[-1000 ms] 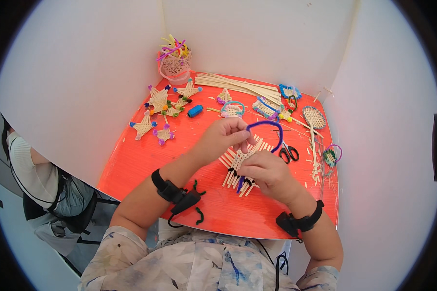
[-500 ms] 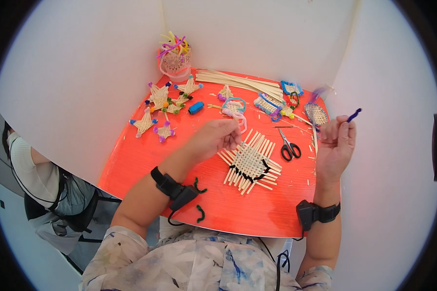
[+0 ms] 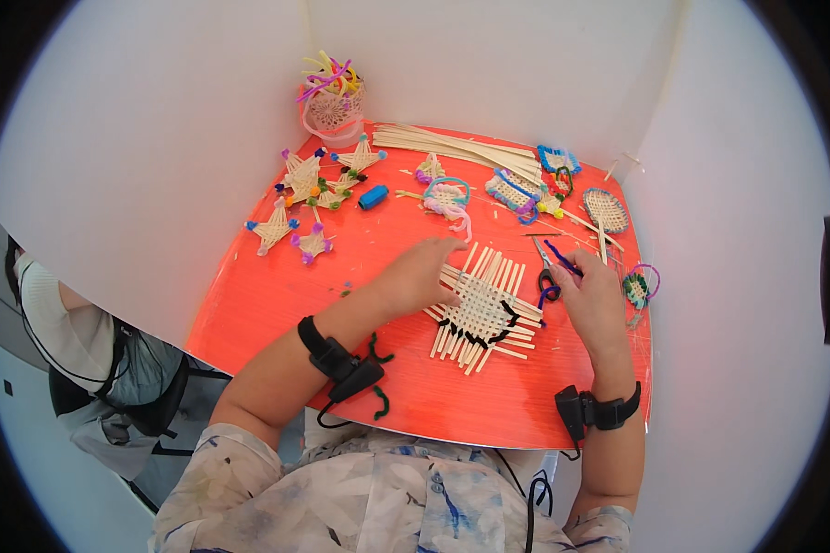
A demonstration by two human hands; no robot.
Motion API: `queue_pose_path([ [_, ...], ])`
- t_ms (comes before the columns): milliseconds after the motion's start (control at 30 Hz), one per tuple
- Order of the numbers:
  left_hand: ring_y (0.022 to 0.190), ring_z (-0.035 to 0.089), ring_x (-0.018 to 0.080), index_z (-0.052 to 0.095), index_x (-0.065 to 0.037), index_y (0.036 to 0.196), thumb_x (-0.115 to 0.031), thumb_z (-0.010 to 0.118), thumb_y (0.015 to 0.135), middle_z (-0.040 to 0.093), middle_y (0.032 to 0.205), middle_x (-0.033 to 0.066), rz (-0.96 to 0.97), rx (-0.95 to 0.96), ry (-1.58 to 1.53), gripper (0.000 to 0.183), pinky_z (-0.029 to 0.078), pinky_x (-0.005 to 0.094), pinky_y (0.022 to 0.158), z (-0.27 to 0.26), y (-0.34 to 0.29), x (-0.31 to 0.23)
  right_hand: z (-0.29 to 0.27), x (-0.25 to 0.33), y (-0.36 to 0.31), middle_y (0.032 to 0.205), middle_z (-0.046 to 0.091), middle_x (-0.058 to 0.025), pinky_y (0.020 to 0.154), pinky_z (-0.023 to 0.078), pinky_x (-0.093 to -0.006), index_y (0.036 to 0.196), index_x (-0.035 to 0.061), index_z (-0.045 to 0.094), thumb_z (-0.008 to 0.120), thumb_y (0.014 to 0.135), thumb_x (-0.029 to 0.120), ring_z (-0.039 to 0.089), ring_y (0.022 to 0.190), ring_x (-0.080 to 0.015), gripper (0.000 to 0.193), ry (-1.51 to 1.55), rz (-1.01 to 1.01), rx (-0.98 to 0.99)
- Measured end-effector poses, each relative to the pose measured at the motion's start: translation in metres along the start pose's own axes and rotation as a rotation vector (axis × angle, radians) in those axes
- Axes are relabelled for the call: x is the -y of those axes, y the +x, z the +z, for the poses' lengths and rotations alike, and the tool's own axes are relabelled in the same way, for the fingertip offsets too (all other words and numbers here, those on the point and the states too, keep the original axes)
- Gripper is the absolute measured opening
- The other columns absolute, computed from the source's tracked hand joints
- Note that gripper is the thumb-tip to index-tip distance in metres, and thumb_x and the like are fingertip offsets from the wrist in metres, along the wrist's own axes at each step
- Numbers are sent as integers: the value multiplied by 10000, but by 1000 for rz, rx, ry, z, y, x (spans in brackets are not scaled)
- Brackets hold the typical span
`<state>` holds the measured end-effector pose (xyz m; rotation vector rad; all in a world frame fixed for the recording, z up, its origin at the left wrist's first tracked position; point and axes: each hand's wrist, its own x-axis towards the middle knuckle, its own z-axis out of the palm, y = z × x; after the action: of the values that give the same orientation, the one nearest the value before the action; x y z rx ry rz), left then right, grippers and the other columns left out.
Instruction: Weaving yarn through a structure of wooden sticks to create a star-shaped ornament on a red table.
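Note:
A woven mat of pale flat strips (image 3: 481, 304) lies on the red table, its loose strip ends sticking out on all sides. Black fuzzy wire runs along its lower and right edges. My left hand (image 3: 424, 275) rests at the mat's upper left edge, thumb and forefinger apart. Pinched in my right hand (image 3: 594, 293), to the right of the mat, is a dark purple pipe cleaner (image 3: 561, 257); its bent lower part reaches the mat's right strip ends. Black-handled scissors (image 3: 550, 284) lie partly hidden behind that hand and the pipe cleaner.
Several woven stars (image 3: 272, 228) lie at the left, near a blue spool (image 3: 373, 197). Loose flat strips (image 3: 456, 150) lie along the back, beside a pink basket (image 3: 334, 115) of pipe cleaners. A small woven oval (image 3: 605, 210) sits at the right. Green wire pieces (image 3: 382, 403) are near the front edge.
My right hand has come down and left with the purple pipe cleaner, toward the mat's right side. The fingers of my left hand have spread at the mat's edge. The mat has shifted slightly right.

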<state>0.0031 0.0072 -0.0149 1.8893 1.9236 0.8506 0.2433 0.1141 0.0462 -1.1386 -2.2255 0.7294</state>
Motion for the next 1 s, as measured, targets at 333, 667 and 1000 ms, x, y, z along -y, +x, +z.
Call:
queue_pose_path([
  [333, 957, 605, 142, 579, -61, 1226, -46, 803, 722, 609, 1063, 53, -171, -29, -487, 551, 502, 313, 861, -16, -9, -7, 20, -23, 4, 815, 654, -92, 704, 474, -315, 1006, -20, 658, 699, 876, 241, 591, 740, -157, 294, 215, 9, 280],
  [667, 904, 619, 115, 652, -32, 1080, -146, 803, 761, 675, 975, 42, -130, 39, -427, 371, 512, 304, 817, -21, -9, -1, 22, -13, 7, 750, 625, -44, 647, 452, -279, 955, -10, 658, 660, 896, 128, 552, 695, -95, 150, 259, -5, 344],
  [1000, 655, 607, 127, 699, -43, 840, -191, 824, 738, 666, 710, 56, -98, 2, -81, 219, 468, 310, 608, -51, 6, -51, 24, 8, -5, 727, 603, -117, 612, 446, -315, 932, -39, 631, 647, 885, 82, 559, 648, -174, 130, 246, -240, 172],
])
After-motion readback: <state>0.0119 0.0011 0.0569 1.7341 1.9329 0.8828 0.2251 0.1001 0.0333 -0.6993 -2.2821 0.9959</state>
